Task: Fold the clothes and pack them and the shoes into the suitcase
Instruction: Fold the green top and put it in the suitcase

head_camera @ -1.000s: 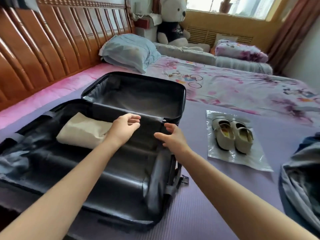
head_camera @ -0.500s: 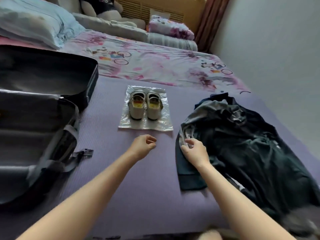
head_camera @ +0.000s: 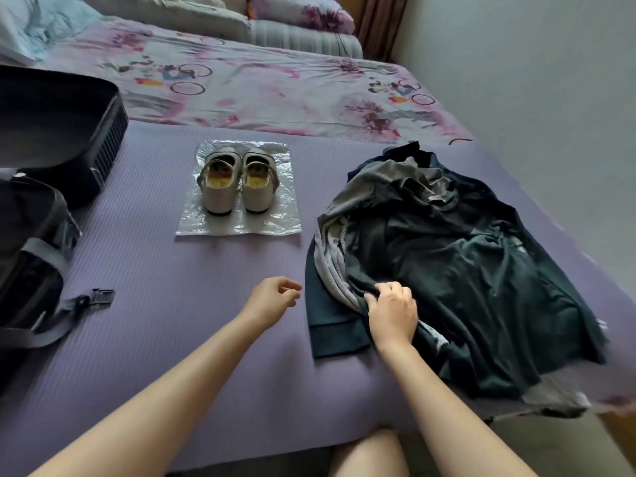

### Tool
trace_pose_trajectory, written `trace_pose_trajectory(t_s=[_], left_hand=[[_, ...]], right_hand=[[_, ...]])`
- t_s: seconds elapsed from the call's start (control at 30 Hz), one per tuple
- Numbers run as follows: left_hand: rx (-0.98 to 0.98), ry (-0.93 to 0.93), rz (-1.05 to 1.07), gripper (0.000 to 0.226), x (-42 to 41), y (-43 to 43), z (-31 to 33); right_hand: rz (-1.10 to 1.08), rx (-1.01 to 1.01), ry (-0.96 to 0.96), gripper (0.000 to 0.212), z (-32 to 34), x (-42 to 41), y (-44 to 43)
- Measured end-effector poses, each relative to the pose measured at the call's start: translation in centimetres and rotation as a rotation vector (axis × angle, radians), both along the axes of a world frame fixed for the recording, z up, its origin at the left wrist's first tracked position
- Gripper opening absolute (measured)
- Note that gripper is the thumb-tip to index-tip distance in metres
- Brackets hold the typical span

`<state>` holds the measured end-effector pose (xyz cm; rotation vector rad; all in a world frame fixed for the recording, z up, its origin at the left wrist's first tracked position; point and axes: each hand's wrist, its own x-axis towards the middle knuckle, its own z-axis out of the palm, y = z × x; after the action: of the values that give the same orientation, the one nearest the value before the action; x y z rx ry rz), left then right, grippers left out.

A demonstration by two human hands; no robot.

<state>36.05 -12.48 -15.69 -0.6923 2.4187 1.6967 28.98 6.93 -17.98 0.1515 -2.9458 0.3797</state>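
Right hand is down on the near-left edge of the pile of clothes. Its fingers are curled into the dark green fabric and pinch up a fold of it, right next to a grey mesh-looking piece. Left hand is just beside it over the purple mat, fingers loosely curled with nothing in them, and it's clear of the clothes.

The pile sits crumpled on the right side of the bed, mostly dark green and navy with grey stuff mixed in, and it reaches the near edge of the mattress. None of it looks folded from where I'm watching.

The shoes, a pale pair, sit side by side on a clear plastic bag in the middle of the mat, well apart from the clothes. The suitcase lies open at the far left, only partly in my view, so I can't tell what's in it. A grey strap with a buckle trails out of it onto the mat. A floral sheet covers the bed farther back.
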Motion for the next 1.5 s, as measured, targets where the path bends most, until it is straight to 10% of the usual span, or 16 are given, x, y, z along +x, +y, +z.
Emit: trace_pose_trajectory(t_s=[0.3, 0.6, 0.9, 1.1, 1.23, 1.5], left_hand=[[0.129, 0.019, -0.003, 0.022, -1.4, 3.4, 0.4], [0.847, -0.152, 0.213, 0.038, -2.6, 1.1, 2.5], [0.442, 0.156, 0.432, 0.015, -1.2, -2.0, 1.9], [0.205, 0.297, 0.521, 0.004, 1.5, -4.7, 2.2], [0.126, 0.324, 0.594, 0.004, 3.6, -8.6, 2.2], [0.017, 0.357, 0.773, 0.016, 5.8, -16.6, 1.9]], right_hand=[[-0.103, -0.364, -0.020, 0.015, 0.9, 0.2, 0.0], [0.387, -0.585, 0.174, 0.008, 3.6, 9.2, -6.7], [0.156, -0.715, 0.080, 0.027, 2.8, 5.0, -3.8], [0.029, -0.433, -0.075, 0.060, 5.3, -5.0, -1.0], [0.193, -0.020, -0.161, 0.036, 5.3, -5.7, -4.0], [0.289, -0.373, -0.061, 0.024, 6.5, 1.5, -13.3]])
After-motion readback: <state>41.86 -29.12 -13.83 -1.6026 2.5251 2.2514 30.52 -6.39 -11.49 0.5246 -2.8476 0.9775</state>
